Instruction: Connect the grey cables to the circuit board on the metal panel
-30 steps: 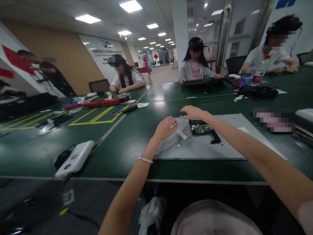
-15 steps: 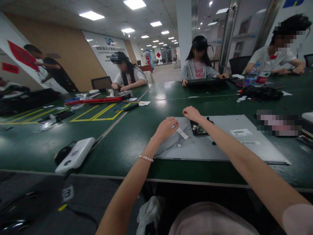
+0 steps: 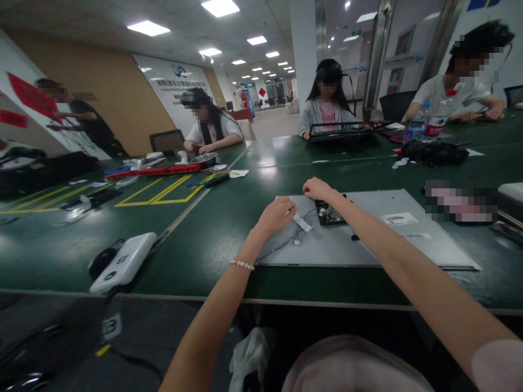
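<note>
A flat grey metal panel (image 3: 379, 242) lies on the green table (image 3: 212, 234) before me. On it sits a small green circuit board (image 3: 330, 215) with thin wires (image 3: 286, 242) and a white tag (image 3: 302, 222) trailing left. My left hand (image 3: 275, 215), with a bead bracelet on the wrist, is closed in a pinch on the wire end by the tag. My right hand (image 3: 317, 189) rests curled at the board's far edge, fingers closed on something I cannot make out.
A white device (image 3: 125, 262) with a black cable lies near the table's left front edge. Yellow tape lines, a red tool strip (image 3: 153, 172) and papers sit at the far left. Three other people work across the table; bottles (image 3: 435, 122) and a black bag (image 3: 433, 152) stand at far right.
Both hands stay at the circuit board and wires with only small shifts. The person opposite has tilted their dark panel up off the table.
</note>
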